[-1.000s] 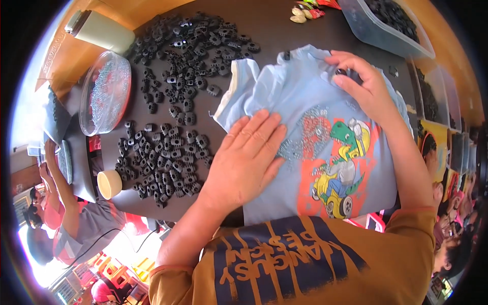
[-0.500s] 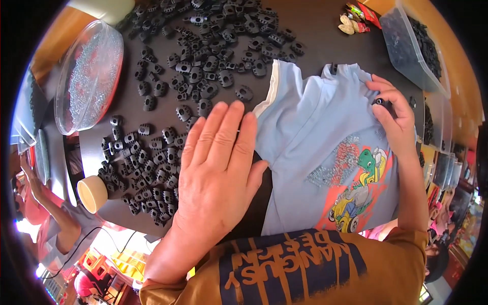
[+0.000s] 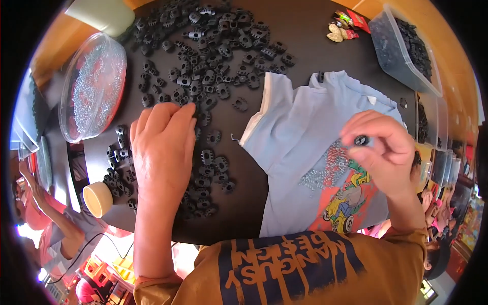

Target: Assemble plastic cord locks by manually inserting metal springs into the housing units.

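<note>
My left hand (image 3: 163, 145) is over the heap of small black toothed plastic pieces (image 3: 208, 76), which look like halves of hair claw clips. Its fingers are curled and drawn together, and whatever they pinch is hidden. Between thumb and fingertips, my right hand (image 3: 384, 152) grips a small black plastic piece (image 3: 361, 141) above a light blue T-shirt (image 3: 300, 119). On the shirt, below that hand, lies a patch of tiny metal springs (image 3: 323, 173), next to a printed cartoon figure. More black pieces (image 3: 203, 175) are scattered to the right of my left forearm.
A clear oval tub (image 3: 96, 91) of metal springs stands at the left, near a cream cup (image 3: 97, 200). At the far right are clear bins (image 3: 406, 56) of black parts. Peanuts and small wrappers (image 3: 345, 28) lie at the back. Another person's arm (image 3: 56, 216) shows at far left.
My left hand went from flat with outstretched fingers to curled, moving left over the pieces. Black pieces near it have shifted. My right hand came down and left across the shirt, still holding its piece.
</note>
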Demonstrator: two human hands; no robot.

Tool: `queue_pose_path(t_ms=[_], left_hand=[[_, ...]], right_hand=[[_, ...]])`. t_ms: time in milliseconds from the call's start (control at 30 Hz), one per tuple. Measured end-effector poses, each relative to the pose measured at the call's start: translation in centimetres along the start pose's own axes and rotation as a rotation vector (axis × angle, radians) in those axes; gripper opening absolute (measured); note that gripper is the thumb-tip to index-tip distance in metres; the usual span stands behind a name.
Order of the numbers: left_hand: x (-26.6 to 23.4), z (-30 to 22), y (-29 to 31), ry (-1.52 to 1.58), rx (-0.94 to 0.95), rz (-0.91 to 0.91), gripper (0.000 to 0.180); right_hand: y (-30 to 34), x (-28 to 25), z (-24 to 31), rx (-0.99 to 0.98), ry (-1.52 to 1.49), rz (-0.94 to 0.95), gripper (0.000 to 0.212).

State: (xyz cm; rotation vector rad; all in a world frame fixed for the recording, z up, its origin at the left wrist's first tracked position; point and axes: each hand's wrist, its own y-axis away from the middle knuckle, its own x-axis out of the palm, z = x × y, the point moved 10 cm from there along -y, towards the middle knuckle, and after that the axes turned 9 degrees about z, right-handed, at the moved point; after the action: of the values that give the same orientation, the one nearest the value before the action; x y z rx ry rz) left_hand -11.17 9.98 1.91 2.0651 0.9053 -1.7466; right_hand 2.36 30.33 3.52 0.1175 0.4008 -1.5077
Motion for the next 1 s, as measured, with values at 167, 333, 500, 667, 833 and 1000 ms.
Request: queue_pose_path(t_ms=[167,333,500,667,833,1000], left_hand=[[0.3,-0.2,-0.8,-0.153,0.023,0.04,0.02],[0.5,-1.9,-2.1,-0.22,0.153,0.043,0.011],[0.7,-1.5,-2.3,-0.231,0.173,0.037,0.009],[0.5,-0.9,-2.6,-0.215,0.136,0.082,0.01],[-1.2,-0.5,-1.4,0.167,-0.031,0.06,0.011],[0.6,-0.4,2.8,1.281,-0.332,0.159,0.013]], right_hand=[[-1.6,3.0,2.2,-0.028,-0.141,0.037,0.025],[-2.3,4.0,4.4,-0.135,-0.13,0.107,0.031],[-1.5,4.5,5.2,-0.103,-0.199,0.132,0.031],[-0.8,5.2,4.2,-0.017,-0.271,0.067,0.021],[0.0,5.5,3.3,0.08,-0.322,0.074,0.02],[-0.1,6.3,2.6,0.168,-0.404,0.03,0.021]])
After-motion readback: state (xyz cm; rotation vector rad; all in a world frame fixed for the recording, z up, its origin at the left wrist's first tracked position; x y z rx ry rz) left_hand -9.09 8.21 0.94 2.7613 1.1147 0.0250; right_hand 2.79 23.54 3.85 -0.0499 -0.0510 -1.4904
